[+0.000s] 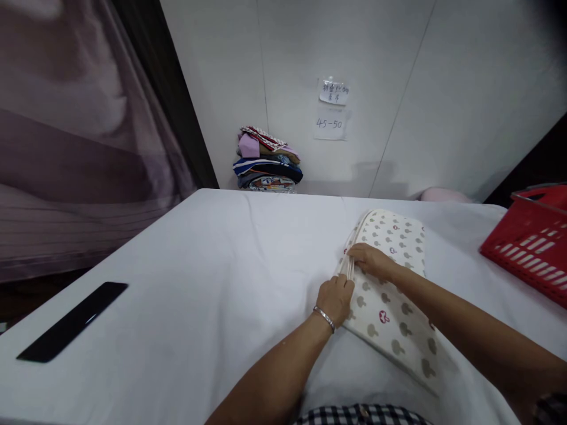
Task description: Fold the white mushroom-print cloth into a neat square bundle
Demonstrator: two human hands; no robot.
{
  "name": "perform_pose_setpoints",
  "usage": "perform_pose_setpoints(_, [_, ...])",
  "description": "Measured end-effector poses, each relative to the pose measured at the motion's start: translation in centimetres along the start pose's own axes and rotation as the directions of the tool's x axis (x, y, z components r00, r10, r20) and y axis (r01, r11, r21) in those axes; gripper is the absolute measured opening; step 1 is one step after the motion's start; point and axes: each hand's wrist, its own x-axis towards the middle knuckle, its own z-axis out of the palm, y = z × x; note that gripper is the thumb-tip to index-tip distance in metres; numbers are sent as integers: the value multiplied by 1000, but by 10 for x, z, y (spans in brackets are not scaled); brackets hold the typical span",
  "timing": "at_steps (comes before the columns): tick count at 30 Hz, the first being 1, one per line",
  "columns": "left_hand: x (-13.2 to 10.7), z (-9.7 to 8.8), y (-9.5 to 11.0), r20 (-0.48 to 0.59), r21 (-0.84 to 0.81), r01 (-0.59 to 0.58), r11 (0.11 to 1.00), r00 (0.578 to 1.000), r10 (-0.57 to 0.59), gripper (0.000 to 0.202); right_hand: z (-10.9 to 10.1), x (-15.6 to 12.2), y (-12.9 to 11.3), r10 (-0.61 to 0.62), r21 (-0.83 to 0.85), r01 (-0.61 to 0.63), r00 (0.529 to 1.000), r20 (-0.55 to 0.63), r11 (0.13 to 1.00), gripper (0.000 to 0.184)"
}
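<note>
White cloth-covered surface [199, 265] by white wall [465, 88] | folded cream mushroom-print cloth [394, 319] right of centre | left hand [336, 298], right hand [370, 260]: grips clamped on its left edge | red plastic basket [527, 248] at right edge | open room left of hands

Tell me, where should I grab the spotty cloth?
Grab the cloth by its left edge, coming from the left. The folded layers stack there, thick enough to pinch; elsewhere it lies flat on the table. The left hand and right hand sit there.
</note>
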Motion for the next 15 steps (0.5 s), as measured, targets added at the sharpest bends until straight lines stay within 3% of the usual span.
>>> perform_pose_setpoints(6, [1, -2, 0, 28, -36, -20, 999, 999, 21, 15, -6, 4, 9, -224, 43, 220, 970, 92, 974, 29])
perform_pose_setpoints(10, [1, 1, -4, -8, -118, 4, 993, 1000, -5, 13, -14, 1, 12, -140, 5, 141, 980, 145, 990, 28])
perform_pose_setpoints(15, [2, 5, -9, -10, -228, 211, 951, 976, -218, 19, -22, 7, 10, -90, -72, 113, 960, 267, 991, 25])
